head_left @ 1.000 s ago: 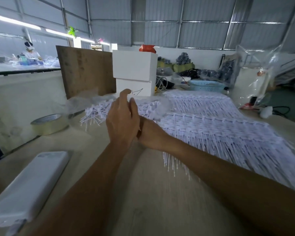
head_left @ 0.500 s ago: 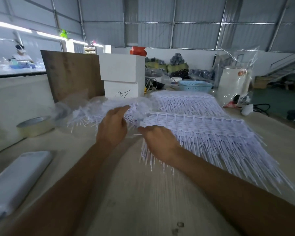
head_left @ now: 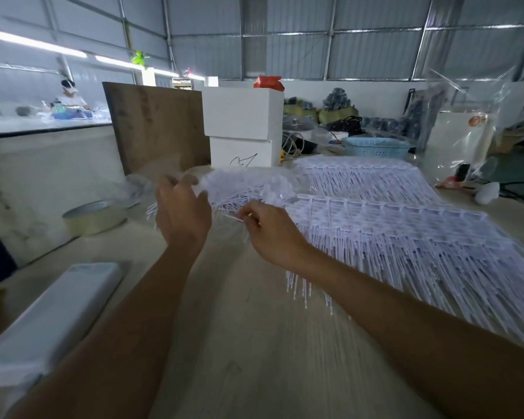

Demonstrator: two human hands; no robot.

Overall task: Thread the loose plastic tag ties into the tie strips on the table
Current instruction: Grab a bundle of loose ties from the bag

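one tie pinched beside the loose pile

we're looking down at the worktop (head_left: 254, 343), and we'll take the stacked white boxes (head_left: 242, 128) at the back as our landmark. just in front of the boxes sits the heap of loose tag ties (head_left: 239, 189), partly inside a crumpled clear bag (head_left: 146, 182). in front and to the right of the boxes, the tie strips (head_left: 390, 225) lie spread in overlapping rows, their thin tails fanning toward us.

our right hand (head_left: 270, 234) is in front of the boxes at the near edge of the heap, its grip closed on a single tie (head_left: 233, 218), thumb and forefinger pinching one end while the thin shaft points left. our left hand (head_left: 183, 213) is raised just left of it, over the left side of the heap; it's motion-blurred, fingers loosely spread near the bag, and we can't tell whether that grip holds anything.

left of the boxes a brown board (head_left: 158, 125) stands upright, and further left in front of it lies a tape roll (head_left: 94, 217). a blue basket (head_left: 375, 146) sits to the right of the boxes.
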